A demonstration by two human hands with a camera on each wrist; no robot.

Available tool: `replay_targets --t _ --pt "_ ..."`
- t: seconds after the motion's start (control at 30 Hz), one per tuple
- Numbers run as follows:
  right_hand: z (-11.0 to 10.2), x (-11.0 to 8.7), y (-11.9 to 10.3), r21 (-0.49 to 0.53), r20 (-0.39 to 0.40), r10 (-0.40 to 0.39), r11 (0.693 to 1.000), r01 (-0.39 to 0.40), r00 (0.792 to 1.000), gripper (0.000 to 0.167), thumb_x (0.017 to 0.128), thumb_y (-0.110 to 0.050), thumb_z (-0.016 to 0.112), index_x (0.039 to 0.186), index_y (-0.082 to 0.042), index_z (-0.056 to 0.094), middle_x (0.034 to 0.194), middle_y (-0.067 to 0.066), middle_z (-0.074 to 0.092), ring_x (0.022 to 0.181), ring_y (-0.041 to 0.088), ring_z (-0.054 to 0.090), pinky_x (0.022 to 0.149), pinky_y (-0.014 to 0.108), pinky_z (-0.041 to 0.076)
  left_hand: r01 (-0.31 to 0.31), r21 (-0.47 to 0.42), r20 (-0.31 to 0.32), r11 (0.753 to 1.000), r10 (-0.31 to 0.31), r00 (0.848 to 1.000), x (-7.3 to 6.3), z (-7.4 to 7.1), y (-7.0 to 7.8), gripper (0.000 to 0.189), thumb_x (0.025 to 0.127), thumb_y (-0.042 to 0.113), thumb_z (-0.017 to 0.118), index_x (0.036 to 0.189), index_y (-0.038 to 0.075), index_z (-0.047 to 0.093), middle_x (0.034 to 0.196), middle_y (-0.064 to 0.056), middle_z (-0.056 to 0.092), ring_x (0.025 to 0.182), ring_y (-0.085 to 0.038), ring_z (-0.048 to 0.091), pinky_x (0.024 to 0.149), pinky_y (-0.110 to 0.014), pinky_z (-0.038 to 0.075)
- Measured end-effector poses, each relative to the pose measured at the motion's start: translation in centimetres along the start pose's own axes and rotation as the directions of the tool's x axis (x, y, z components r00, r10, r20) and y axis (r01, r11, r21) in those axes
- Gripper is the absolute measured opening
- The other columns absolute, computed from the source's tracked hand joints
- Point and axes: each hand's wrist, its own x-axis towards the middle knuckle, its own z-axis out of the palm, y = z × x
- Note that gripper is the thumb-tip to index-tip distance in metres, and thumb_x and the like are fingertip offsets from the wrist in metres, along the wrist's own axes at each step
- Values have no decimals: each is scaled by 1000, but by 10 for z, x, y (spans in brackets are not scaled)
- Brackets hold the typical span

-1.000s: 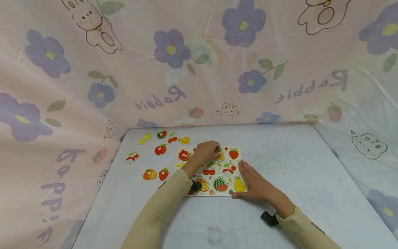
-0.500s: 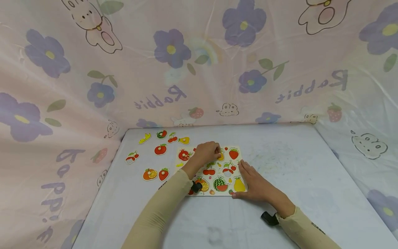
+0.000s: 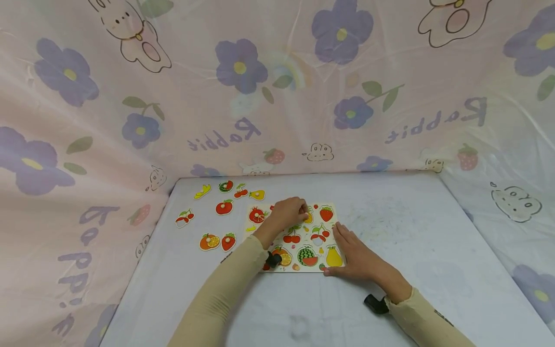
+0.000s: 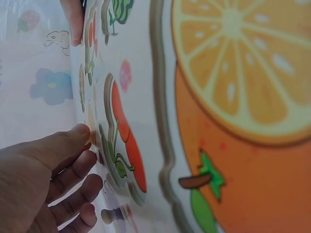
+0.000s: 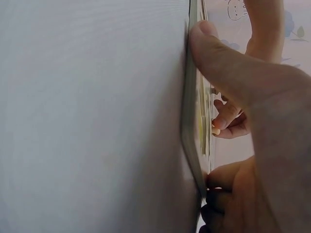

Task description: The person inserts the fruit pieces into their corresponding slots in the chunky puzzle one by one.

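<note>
A white fruit puzzle board (image 3: 301,245) lies flat on the table, printed with cherries, a watermelon, a pear and other fruit. My left hand (image 3: 288,212) is over its upper middle, pinching a yellow-orange fruit puzzle piece (image 3: 309,218) that the fingers partly cover. In the right wrist view, the left thumb and fingers meet at its small knob (image 5: 215,130). My right hand (image 3: 360,255) touches the board's right side, fingers extended along that edge and thumb (image 5: 206,36) at the near edge. The left forearm hides the board's lower left part.
Several knobbed puzzle pieces lie left of the board: an orange (image 3: 209,242), a strawberry (image 3: 228,242), a red tomato-like fruit (image 3: 224,207), bananas (image 3: 202,192), a watermelon (image 3: 226,186), a pear (image 3: 257,194) and cherries (image 3: 240,191). A printed curtain (image 3: 295,120) surrounds the table.
Both hands, the board and the loose pieces keep nearly the same places. The head view has shifted very slightly.
</note>
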Motion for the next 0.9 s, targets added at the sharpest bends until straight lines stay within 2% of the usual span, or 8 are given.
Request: replay_targets --t 0.23,0.5,0.77,0.9 --pt "1 1 1 -5 -2 0 1000 0 1000 132 81 -72 82 167 7 20 176 25 15 162 45 19 127 60 24 9 -14 8 1000 -9 1000 -2 0 -4 22 105 39 72 117 21 76 101 8 68 85 -8 59 79 -29 50" --pt "0 1 -1 1 -8 -12 1000 12 1000 132 81 -70 84 166 9 21 175 27 17 161 47 20 126 62 25 13 -28 -19 1000 -14 1000 -13 -5 -8 20 106 38 71 116 22 76 106 9 69 89 -8 60 83 -30 52" --pt "0 1 -1 -16 -4 -13 1000 13 1000 131 82 -70 83 166 8 21 176 26 16 161 46 20 126 62 26 14 -19 -25 1000 -15 1000 -27 -17 -13 16 105 33 73 115 21 75 105 8 70 85 -8 60 77 -27 51" --pt "0 1 -2 -15 0 -3 1000 3 1000 131 81 -69 85 167 7 21 176 26 16 161 45 20 126 61 26 5 -45 -36 999 -6 999 -33 -21 -16 16 104 32 74 115 19 76 104 6 72 84 -10 60 75 -27 51"
